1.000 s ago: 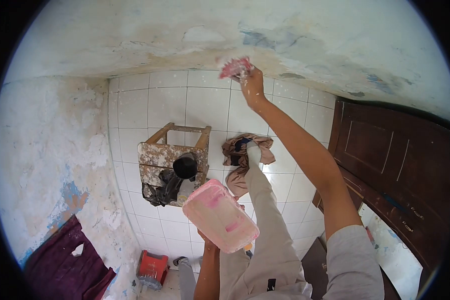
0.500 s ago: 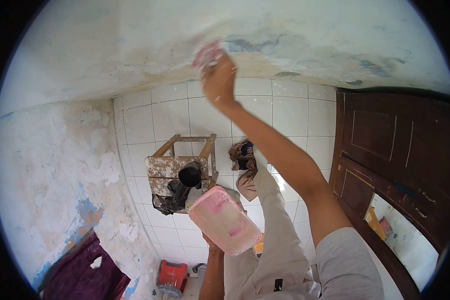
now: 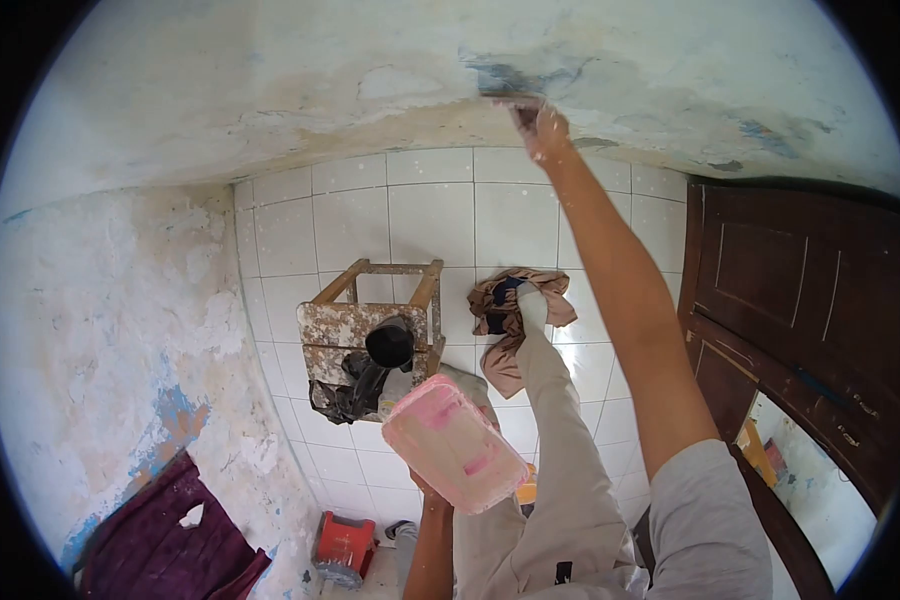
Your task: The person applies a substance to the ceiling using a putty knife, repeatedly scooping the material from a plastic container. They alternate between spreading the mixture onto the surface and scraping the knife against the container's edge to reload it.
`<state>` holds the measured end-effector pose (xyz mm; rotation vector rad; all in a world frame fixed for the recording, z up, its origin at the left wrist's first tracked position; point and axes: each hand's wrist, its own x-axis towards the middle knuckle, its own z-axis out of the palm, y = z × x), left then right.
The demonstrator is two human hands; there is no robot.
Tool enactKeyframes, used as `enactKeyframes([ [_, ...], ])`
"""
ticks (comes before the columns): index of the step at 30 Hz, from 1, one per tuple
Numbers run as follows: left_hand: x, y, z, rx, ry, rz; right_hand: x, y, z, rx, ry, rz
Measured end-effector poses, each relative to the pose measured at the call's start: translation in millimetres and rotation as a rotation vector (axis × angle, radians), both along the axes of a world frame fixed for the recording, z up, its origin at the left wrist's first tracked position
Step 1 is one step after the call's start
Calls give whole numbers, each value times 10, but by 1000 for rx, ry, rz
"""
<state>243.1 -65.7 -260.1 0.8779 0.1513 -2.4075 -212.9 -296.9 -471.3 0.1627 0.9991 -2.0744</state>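
My right hand (image 3: 547,132), smeared a little by motion, is wrapped round a flat scraper (image 3: 513,100) whose edge is against the stained wall (image 3: 360,50). A grey-blue patch (image 3: 510,78) of that wall lies right by the scraper. Low in front of my body, my left hand (image 3: 425,485) holds a pink plastic tub (image 3: 455,443) from its near left side, most of the fingers hidden beneath it. Pale paste and brighter pink smears show inside the tilted tub.
A paint-spattered wooden stool (image 3: 345,325) bears a black cup (image 3: 390,342) and a black plastic bag (image 3: 342,398). Brown cloth (image 3: 505,360) lies by my foot on white tiles. A red stool (image 3: 344,540), purple cloth (image 3: 170,540) and dark wooden door (image 3: 770,270) flank me.
My right hand has swept rightward along the wall with the scraper, which has turned from its face to its edge. The tub in my left hand stays almost in place.
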Motion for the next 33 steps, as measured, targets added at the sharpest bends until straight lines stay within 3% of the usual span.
enactKeyframes([
  [1, -30, 1, -4, 2, -3, -1, -117, -65, 205, 24, -110, -80],
  [4, -141, 7, 23, 10, 8, -4, -55, -8, 1305, 47, -79, -60],
  [7, -256, -19, 11, 15, 28, 0, 355, 277, 2198, -160, 78, -89],
  [10, -300, -22, -25, 18, 38, 12, 552, 419, 1839, -117, 6, -217],
  [16, -158, -15, -87, 17, -18, 27, 457, 0, 153, 151, -458, 40],
  [19, -14, -2, -104, 2, -74, 42, 202, -254, 203, 48, -117, 15],
  [20, 30, 7, -96, -2, -96, 45, 155, -304, 360, 49, -36, -43],
  [21, 67, 11, -83, -5, -116, 51, 107, -384, 570, 135, -174, -189],
  [24, 141, -9, 18, -38, -195, 65, 356, -23, 1236, -14, 505, 185],
  [26, 125, -54, 137, -82, -274, 70, 626, 347, 1660, -332, 175, 135],
  [28, 101, -160, 335, -149, -392, 66, 1160, 702, 2614, -85, 203, 86],
  [32, 239, -452, 897, -270, -458, 21, 1874, 1524, 3504, -151, 320, 245],
  [33, 297, -519, 1041, -286, -414, 4, 1985, 1677, 3754, -12, 429, 364],
])
